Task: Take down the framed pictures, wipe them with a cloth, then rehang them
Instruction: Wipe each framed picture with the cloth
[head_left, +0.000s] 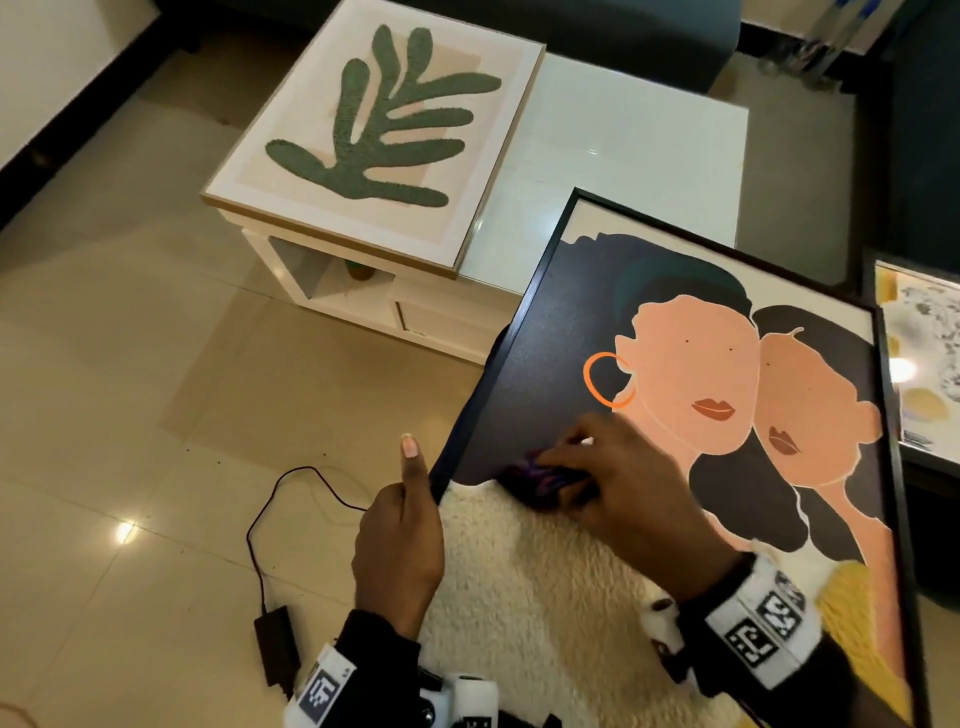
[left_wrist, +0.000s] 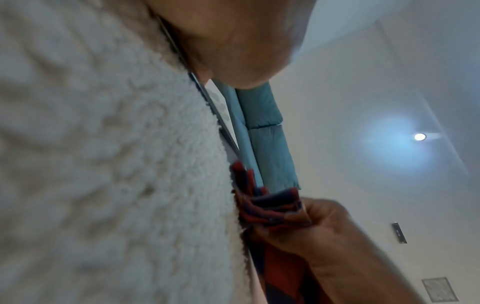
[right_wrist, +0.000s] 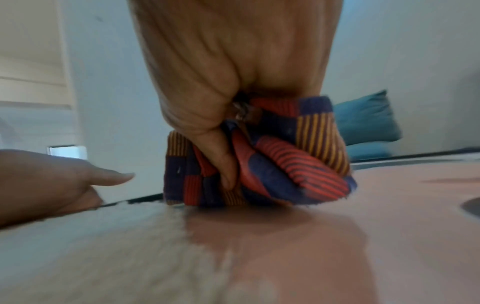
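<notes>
Right hand (head_left: 618, 478): clamped on bunched cloth (right_wrist: 262, 164), pressed to picture (head_left: 701, 395) glass | Left hand (head_left: 400, 540): grips frame's left edge, thumb up | Advice: overlapping strokes, steady frame | Leaf picture (head_left: 379, 130): on surface (head_left: 623, 156)

head: high, looking down | wrists: close, low along glass | shared: cloth (right_wrist: 259, 164)
</notes>
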